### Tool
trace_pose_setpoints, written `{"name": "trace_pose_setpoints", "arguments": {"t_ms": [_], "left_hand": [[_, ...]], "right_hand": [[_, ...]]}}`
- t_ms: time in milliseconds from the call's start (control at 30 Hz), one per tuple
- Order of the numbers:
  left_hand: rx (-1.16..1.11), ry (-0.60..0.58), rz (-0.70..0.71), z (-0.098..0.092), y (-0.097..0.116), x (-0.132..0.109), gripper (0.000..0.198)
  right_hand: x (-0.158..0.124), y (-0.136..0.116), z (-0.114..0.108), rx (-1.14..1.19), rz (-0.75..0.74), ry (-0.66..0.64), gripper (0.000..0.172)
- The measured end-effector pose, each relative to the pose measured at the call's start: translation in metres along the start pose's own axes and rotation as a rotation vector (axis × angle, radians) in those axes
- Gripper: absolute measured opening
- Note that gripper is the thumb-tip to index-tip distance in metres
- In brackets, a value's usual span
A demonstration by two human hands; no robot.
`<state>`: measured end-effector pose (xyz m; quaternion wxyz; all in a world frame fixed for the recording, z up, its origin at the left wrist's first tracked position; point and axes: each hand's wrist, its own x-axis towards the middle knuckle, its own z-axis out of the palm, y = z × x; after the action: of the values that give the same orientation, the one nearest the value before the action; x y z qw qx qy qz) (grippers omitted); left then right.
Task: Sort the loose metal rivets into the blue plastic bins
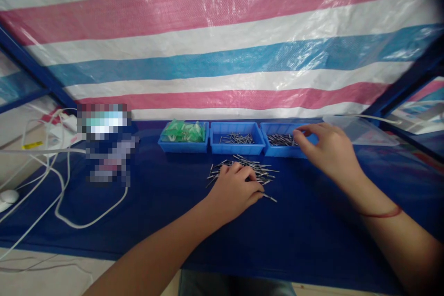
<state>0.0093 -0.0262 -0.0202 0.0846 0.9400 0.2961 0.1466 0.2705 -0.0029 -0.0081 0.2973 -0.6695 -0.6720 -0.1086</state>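
Observation:
My left hand (236, 189) is curled over a loose pile of thin metal rods (255, 166) on the dark blue tabletop. One thin metal rod (270, 197) sticks out from its thumb and fingertips, pinched there. Over the front right side of the right blue bin (280, 150) is my right hand (328, 148), thumb and forefinger brought together. Whatever lies between those fingertips is too small to make out. Darker metal rods (277, 139) lie inside that bin. Shorter silvery metal pieces (239, 138) are in the middle blue bin (236, 149).
A left blue bin (183, 148) holds green plastic packets (182, 131). White cables (79, 226) and a mouse (9, 199) are on the left, near a blurred-out area. A clear plastic sheet (360, 132) lies at right. Striped tarpaulin (222, 60) hangs behind.

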Motion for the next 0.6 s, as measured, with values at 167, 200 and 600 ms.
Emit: {"name": "trace_pose_setpoints", "arguments": {"t_ms": [167,200,600], "left_hand": [[0.027,0.038,-0.006,0.005,-0.001,0.003,0.019],[0.013,0.059,-0.026,0.004,-0.002,0.004,0.02],[-0.528,0.327,-0.238,-0.005,-0.003,0.01,0.011]], "right_hand": [[-0.01,-0.031,-0.005,0.192,-0.078,-0.027,0.019],[-0.012,-0.036,-0.005,0.25,-0.082,-0.043,0.017],[-0.028,-0.06,0.009,0.846,0.039,-0.506,0.022]]}}
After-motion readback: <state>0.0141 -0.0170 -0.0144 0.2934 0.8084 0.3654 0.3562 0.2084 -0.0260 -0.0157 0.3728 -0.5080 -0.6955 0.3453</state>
